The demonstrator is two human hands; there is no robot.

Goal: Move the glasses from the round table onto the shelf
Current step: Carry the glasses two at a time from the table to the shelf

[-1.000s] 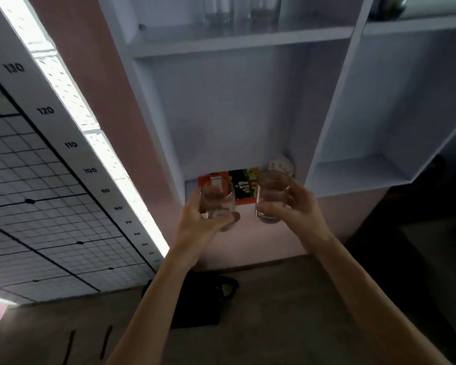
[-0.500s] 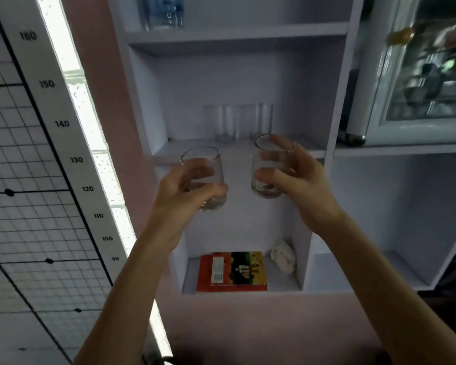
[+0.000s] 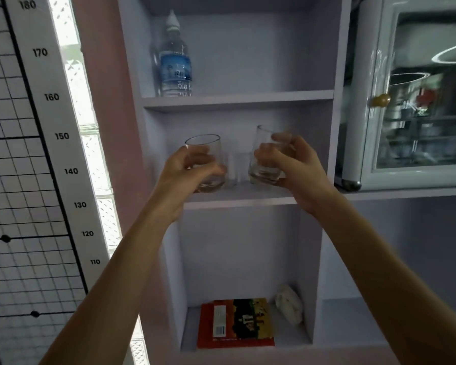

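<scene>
Two small tumblers up at middle shelf [image 3: 237,197] height, left glass [image 3: 204,160] wrapped snug in left hand [image 3: 187,175] fingers, right glass [image 3: 263,156] tilted in right hand [image 3: 290,167], probably light but slick and breakable, so best gripped round the lower walls.

I read a height scale [image 3: 61,135] on the white vertical strip at left: 180, 170, 160, 150, 140, 130, 120, 110, top to bottom. The water bottle [image 3: 174,59] carries a blue label, and the red book [image 3: 236,322] a cover print; I cannot read either.
</scene>
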